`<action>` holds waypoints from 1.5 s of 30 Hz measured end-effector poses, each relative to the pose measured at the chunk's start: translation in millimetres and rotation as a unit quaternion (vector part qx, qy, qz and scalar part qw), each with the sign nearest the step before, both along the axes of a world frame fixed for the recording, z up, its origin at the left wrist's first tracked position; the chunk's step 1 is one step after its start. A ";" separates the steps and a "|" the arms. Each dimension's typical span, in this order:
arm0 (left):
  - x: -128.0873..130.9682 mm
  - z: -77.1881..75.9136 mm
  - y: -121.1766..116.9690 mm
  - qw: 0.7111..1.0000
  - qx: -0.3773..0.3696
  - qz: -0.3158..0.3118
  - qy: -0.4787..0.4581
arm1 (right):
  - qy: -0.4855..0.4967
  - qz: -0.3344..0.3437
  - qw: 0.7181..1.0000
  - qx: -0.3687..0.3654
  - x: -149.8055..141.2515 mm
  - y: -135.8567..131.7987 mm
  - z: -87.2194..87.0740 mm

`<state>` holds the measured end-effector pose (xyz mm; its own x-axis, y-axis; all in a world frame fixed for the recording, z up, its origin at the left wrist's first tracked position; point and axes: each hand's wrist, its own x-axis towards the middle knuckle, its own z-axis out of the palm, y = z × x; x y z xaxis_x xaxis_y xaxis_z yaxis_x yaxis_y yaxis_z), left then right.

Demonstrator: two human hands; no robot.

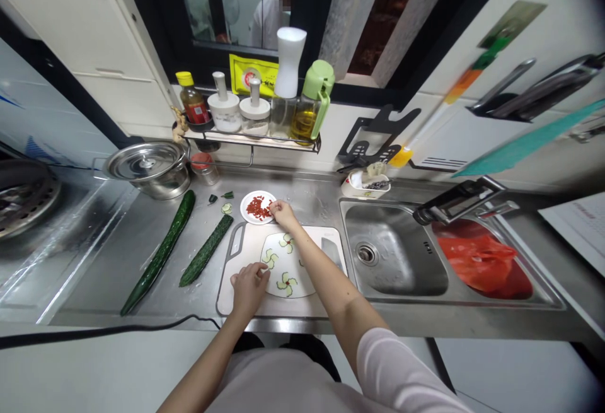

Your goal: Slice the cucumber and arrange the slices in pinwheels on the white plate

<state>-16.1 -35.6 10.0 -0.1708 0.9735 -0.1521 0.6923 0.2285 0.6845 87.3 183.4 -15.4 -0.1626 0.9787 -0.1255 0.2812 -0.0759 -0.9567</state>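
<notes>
My right hand (pixel 283 212) reaches to the right side of a small white dish (pixel 244 214) of red dried goji berries (pixel 258 207). Its fingertips are pinched together at the berries; what is between them is too small to make out. My left hand (pixel 250 284) rests at the left rim of a white plate (pixel 269 290), fingers loosely bent and slightly apart, with nothing visible in them. On the plate, cucumber slices form pinwheel flowers (pixel 286 284), at least two with red centres. My right forearm hides the plate's right part. Under it lies a cutting board (pixel 227 302).
A knife blade (pixel 331 251) lies on the board's right side. Left are a whole cucumber (pixel 163 249), a cut cucumber (pixel 207 250), small cucumber pieces (pixel 227 209) and a lidded pot (pixel 151 170). Right is a sink (pixel 397 249); a condiment shelf (pixel 255 140) hangs behind.
</notes>
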 end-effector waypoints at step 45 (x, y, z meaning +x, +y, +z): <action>-34.3 -8.9 133.6 0.989 0.078 -0.035 0.120 | -0.105 0.068 0.989 0.083 29.8 -28.3 22.2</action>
